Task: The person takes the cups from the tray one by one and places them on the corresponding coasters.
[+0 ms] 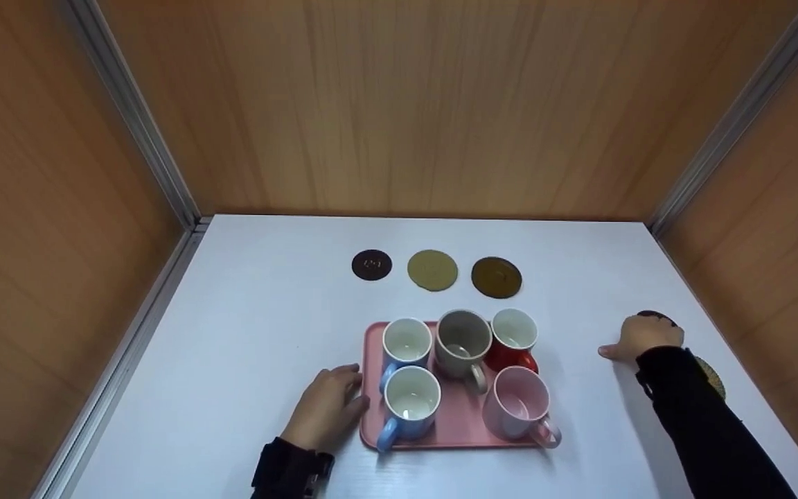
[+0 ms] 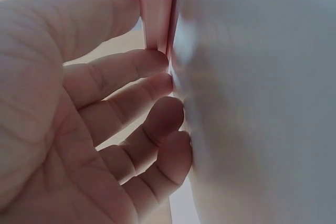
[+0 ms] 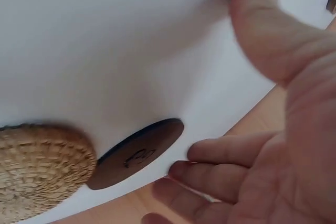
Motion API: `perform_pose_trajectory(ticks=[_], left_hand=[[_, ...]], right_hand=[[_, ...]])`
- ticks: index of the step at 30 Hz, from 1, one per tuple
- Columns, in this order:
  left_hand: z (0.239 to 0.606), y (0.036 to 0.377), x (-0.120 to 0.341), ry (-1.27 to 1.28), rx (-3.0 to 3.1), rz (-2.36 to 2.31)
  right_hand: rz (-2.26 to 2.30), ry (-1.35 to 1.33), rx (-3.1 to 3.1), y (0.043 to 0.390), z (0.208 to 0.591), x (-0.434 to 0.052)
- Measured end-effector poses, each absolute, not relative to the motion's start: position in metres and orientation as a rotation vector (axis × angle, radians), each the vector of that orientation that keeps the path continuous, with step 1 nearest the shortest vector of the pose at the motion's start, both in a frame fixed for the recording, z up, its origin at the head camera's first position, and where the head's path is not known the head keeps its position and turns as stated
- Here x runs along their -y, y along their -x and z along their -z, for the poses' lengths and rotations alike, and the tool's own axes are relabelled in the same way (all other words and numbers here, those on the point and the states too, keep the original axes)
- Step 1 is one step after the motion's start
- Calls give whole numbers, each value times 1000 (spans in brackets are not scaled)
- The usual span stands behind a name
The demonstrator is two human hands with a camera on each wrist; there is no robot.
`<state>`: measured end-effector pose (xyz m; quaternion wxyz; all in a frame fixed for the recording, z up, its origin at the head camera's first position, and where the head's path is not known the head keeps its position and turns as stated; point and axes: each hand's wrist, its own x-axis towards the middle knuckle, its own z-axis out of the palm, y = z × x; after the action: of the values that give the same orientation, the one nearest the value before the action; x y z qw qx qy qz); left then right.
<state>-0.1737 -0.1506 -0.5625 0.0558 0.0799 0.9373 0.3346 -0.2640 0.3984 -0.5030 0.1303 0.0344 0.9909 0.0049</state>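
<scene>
A pink tray point(image 1: 461, 423) carries several mugs: two blue ones point(image 1: 409, 402) on the left, a grey one point(image 1: 463, 343), a red one point(image 1: 513, 336) and a pink one point(image 1: 520, 405). My left hand point(image 1: 326, 409) is at the tray's left edge. In the left wrist view its thumb lies along the pink rim point(image 2: 157, 14) and its curled fingertips point(image 2: 163, 82) press the rim's lower edge. My right hand point(image 1: 641, 339) rests on the table to the right with its fingers relaxed. Its fingertips point(image 3: 181, 169) are close beside a dark round coaster point(image 3: 136, 153), holding nothing.
Three round coasters lie in a row behind the tray: dark brown point(image 1: 371, 265), tan point(image 1: 432, 270), olive brown point(image 1: 496, 277). A woven coaster point(image 1: 712, 378) point(image 3: 37, 171) lies next to the dark one, by my right forearm. Wooden walls enclose the white table point(image 1: 253, 312) on three sides.
</scene>
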Motion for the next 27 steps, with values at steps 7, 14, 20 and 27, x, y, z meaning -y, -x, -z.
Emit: perform_pose_trajectory(ticks=[7, 14, 20, 27], left_hand=[[561, 174, 148, -252, -2835, -1012], [559, 174, 149, -245, -2837, -1025], [560, 173, 150, -247, -2850, -1018], [560, 173, 150, -257, -2853, -1022]], right_hand=[[12, -103, -2818, 262, 499, -395], [68, 8, -2789, 268, 495, -389], [55, 95, -2801, 276, 499, -389], [47, 99, -2811, 275, 501, -388]])
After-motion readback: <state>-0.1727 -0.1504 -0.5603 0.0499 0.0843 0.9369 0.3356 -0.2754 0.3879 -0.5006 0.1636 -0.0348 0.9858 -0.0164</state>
